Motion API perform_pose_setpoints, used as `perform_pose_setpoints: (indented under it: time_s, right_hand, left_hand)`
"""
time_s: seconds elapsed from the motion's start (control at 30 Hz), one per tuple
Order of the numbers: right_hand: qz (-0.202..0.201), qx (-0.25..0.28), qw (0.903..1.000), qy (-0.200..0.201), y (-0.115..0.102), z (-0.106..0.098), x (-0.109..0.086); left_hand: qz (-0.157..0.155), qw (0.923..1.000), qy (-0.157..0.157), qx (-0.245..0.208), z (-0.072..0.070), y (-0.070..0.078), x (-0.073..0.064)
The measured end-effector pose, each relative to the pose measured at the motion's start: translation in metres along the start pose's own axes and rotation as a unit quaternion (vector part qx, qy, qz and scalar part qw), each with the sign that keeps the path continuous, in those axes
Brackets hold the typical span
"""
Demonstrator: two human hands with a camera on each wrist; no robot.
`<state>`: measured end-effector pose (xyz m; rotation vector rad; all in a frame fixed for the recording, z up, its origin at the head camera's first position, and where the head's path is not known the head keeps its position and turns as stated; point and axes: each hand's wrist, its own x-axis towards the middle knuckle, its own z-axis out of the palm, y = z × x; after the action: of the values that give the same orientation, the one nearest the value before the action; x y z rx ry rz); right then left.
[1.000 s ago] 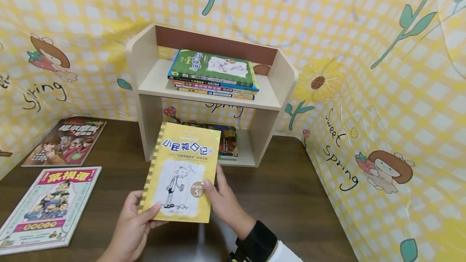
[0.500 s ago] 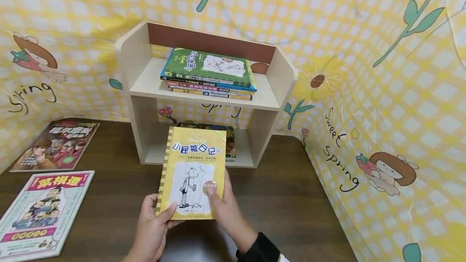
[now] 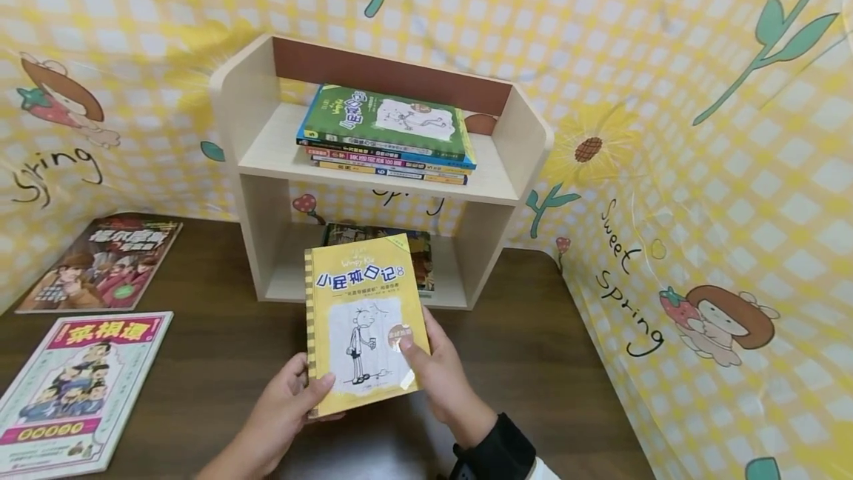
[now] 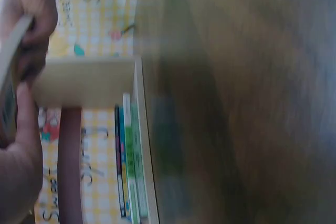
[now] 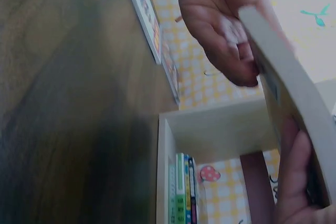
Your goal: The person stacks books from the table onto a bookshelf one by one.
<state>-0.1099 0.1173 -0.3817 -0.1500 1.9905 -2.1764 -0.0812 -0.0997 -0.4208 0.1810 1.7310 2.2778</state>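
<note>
A yellow paperback book (image 3: 366,291) with a cartoon figure on its cover is held up over the table, cover facing me and slightly tilted. My left hand (image 3: 283,406) grips its lower left corner, thumb on the cover and fingers behind. On the right edge, my right hand (image 3: 449,384) holds it with the thumb near the round sticker. Both wrist views show the book edge-on; in the right wrist view the fingers (image 5: 296,166) of my right hand press its back. Behind it stands a two-tier wooden bookshelf (image 3: 260,235).
On the upper tier lies a stack of several books with a green book (image 3: 393,121) on top. Books (image 3: 423,250) on the lower tier are partly hidden by the yellow one. At left on the table (image 3: 553,384) lie a brown-covered book (image 3: 106,265) and a pink-and-white book (image 3: 87,391).
The yellow book and both hands have shifted right and slightly down in the head view. The book has tilted the other way, its right side now higher. Both hands keep their grip.
</note>
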Motion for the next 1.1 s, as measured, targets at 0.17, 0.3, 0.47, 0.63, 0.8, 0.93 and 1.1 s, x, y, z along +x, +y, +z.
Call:
perform_pose_setpoints:
  time_s: [0.17,0.3,0.47,0.63,0.8,0.93,1.1]
  right_hand:
    - [0.019,0.005,0.9991,-0.038,-0.008,-0.018,0.000]
    - [0.037,-0.001,0.9972,-0.064,-0.012,-0.030,0.000]
    - [0.052,-0.016,0.9929,-0.105,-0.017,-0.040,-0.002]
    - [0.052,-0.022,0.9857,-0.159,-0.021,-0.050,-0.003]
    - [0.059,-0.018,0.9759,-0.209,-0.026,-0.059,0.001]
    - [0.073,-0.025,0.9679,-0.239,-0.030,-0.066,0.007]
    - [0.088,-0.019,0.9517,-0.294,-0.033,-0.074,0.019]
  left_hand:
    - [0.047,0.9911,-0.121,0.029,-0.023,0.006,0.009]
    - [0.050,0.9910,-0.101,0.073,-0.033,0.013,0.018]
    - [0.054,0.9892,-0.047,0.128,-0.041,0.023,0.029]
    - [0.061,0.9855,-0.020,0.157,-0.049,0.032,0.035]
    - [0.095,0.9807,-0.049,0.164,-0.057,0.042,0.039]
    - [0.111,0.9749,-0.080,0.176,-0.061,0.049,0.041]
    - [0.121,0.9533,-0.128,0.246,-0.061,0.059,0.041]
